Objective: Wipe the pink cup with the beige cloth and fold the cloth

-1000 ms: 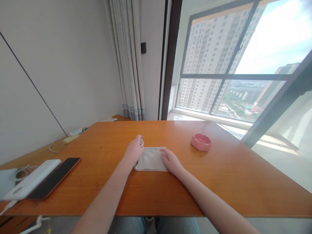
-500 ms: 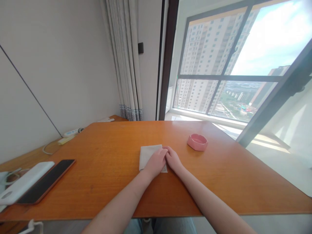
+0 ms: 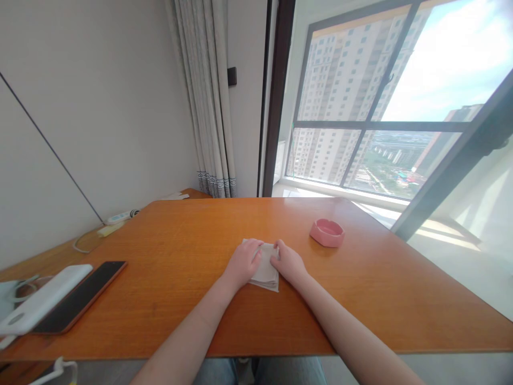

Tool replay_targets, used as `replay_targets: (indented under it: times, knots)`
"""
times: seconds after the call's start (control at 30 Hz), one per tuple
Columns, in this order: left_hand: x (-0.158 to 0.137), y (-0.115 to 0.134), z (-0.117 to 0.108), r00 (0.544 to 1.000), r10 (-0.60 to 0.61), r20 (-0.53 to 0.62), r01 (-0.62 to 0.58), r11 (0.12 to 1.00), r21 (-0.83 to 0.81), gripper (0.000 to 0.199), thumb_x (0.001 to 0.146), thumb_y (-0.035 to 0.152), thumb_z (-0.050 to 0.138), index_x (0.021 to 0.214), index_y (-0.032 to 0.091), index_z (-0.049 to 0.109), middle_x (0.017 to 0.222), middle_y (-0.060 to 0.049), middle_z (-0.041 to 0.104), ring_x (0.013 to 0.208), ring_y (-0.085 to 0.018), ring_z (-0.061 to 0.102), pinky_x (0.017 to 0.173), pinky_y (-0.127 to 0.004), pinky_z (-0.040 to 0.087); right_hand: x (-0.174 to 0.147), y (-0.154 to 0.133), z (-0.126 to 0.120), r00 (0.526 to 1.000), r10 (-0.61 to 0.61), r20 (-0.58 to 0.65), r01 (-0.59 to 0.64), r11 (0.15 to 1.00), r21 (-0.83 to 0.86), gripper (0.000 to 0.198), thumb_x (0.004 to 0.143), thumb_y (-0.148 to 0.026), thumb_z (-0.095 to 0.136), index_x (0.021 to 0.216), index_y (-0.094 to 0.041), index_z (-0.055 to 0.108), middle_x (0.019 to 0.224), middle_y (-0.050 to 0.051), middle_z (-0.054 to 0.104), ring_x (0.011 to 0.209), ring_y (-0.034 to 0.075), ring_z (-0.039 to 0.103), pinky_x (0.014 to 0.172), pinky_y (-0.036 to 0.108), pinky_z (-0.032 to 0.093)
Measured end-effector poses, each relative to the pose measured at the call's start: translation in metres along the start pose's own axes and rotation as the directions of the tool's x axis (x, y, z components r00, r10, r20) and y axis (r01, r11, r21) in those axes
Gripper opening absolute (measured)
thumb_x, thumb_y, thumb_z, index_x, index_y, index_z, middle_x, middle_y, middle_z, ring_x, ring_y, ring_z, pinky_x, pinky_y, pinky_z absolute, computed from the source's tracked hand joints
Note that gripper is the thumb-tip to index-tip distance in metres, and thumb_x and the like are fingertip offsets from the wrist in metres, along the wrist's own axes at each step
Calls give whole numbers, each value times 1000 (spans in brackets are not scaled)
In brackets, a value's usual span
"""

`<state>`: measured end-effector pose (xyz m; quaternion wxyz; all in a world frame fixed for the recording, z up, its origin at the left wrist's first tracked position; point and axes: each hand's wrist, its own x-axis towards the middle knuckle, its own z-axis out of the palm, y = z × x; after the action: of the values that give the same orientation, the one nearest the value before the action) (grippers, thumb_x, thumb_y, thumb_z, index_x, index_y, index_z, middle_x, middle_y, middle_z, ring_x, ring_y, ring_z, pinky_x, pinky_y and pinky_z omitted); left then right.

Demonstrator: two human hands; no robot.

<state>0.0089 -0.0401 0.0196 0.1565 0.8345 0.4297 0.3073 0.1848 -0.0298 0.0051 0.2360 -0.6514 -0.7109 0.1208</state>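
A small folded pale grey cloth (image 3: 266, 271) lies on the table in front of me, its layers showing along the near edge. My left hand (image 3: 243, 261) covers its left side, fingers over the far left corner and thumb on top. On the right side, my right hand (image 3: 289, 262) has its bent fingers and thumb at the cloth's edge. Both hands are closed on the cloth, with a strip of it visible between them. The fingertips' undersides are hidden.
The wooden table (image 3: 180, 235) bears a pink ashtray-like dish (image 3: 327, 233) at the right. On the left lie a black-screened phone (image 3: 80, 299) and a white power bank-like slab (image 3: 48, 299). Cables and a power strip (image 3: 120, 217) sit by the wall.
My hands have parted from each other: the left moved left across the cloth, the right slightly right. The cloth has shifted right and turned a little.
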Motion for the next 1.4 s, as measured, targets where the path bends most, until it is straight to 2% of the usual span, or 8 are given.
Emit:
replay_targets:
  times: [0.17,0.37,0.63,0.83,1.07,1.23,1.3,1.4]
  knots:
    - [-7,-18,11,958,-182,220,114,951,289,55,89,42,35,138,18,38,149,-13,27,139,-29,17,110,-52,14,-5,-1,-6,998,40,-48,-49,979,-197,31,86,-42,42,101,-17,52,91,10,65,85,22,60,68,29,37]
    - [-14,-21,27,964,-199,178,135,938,320,63,88,50,34,139,14,37,150,-18,21,139,-33,14,110,-53,14,-6,-1,5,998,33,44,-19,959,-283,35,84,-45,44,90,-14,57,98,16,61,97,28,57,81,36,38]
    - [-18,-25,30,979,-168,115,128,946,298,61,88,51,36,137,16,40,150,-17,21,139,-33,13,110,-52,16,0,-2,18,998,-18,54,11,991,130,11,73,-27,51,80,-21,44,85,5,61,84,20,57,75,30,41]
    - [-20,-23,14,975,-181,129,158,972,173,59,86,49,42,135,18,40,152,-14,15,140,-30,10,110,-49,19,4,1,19,998,40,40,-56,777,627,22,71,-27,48,86,-25,32,73,-3,59,65,16,58,60,26,45]
    - [-70,-46,-57,962,-272,20,266,952,149,42,89,40,37,123,20,52,149,-9,28,137,-23,24,112,-44,21,-12,38,-63,978,176,-110,-32,650,759,33,67,-36,57,91,-25,37,80,-1,62,68,16,59,58,25,46]
    - [-131,-61,-78,936,-351,-3,343,914,219,36,89,38,38,112,20,59,141,-9,41,131,-23,35,112,-42,24,-41,100,-130,925,370,85,-302,581,756,43,63,-42,64,99,-26,46,82,1,65,63,18,61,54,28,46]
    - [-146,-59,-77,936,-352,-16,347,912,221,35,89,37,36,108,22,61,139,-7,44,129,-22,38,111,-41,27,-48,130,-137,892,425,154,-407,606,684,43,63,-42,64,100,-26,48,83,4,66,62,20,62,54,31,47]
    - [-155,-55,-73,943,-331,-32,329,915,235,33,89,37,37,105,23,63,137,-5,47,128,-22,40,111,-42,27,-52,172,-130,863,505,15,-452,759,468,34,66,-36,60,97,-23,50,89,10,67,69,24,64,59,34,49]
